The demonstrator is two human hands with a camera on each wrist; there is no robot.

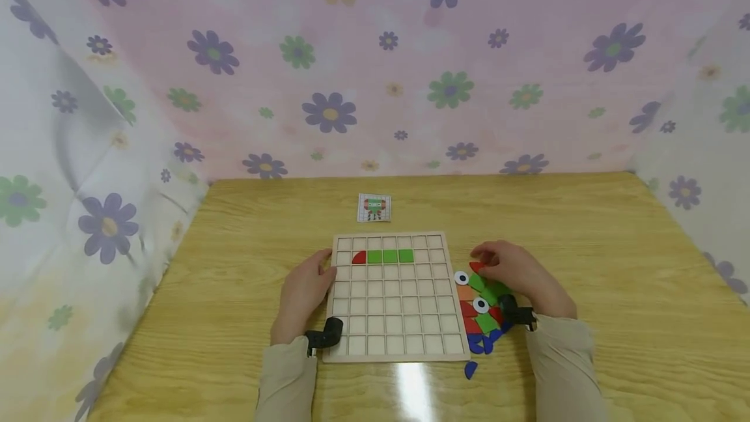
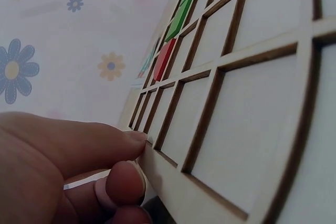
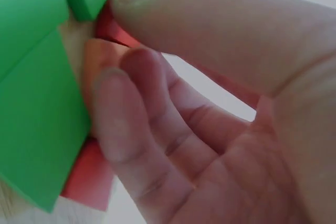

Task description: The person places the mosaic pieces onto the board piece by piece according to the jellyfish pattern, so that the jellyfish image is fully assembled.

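A wooden grid board (image 1: 394, 305) lies on the table. One row near its far edge has a red quarter-circle piece (image 1: 360, 258) followed by three green squares (image 1: 390, 256). At the board's left edge my left hand (image 1: 306, 288) holds the rim, thumb tip on the wood (image 2: 137, 136) and the other fingers curled below. Right of the board, my right hand (image 1: 515, 272) pinches a small red piece (image 1: 477, 267) by thumb and fingertips above a pile of loose pieces. In the right wrist view, green pieces (image 3: 31, 114) and an orange piece (image 3: 97, 59) appear beside the fingers.
Beyond the board lies a small picture card (image 1: 374, 208) with a coloured figure on a grid. The pile includes eye discs (image 1: 480, 305), green, red, orange and blue pieces. A blue piece (image 1: 471, 370) lies apart, closer to me. Flowered cloth (image 1: 398, 70) hangs behind the table.
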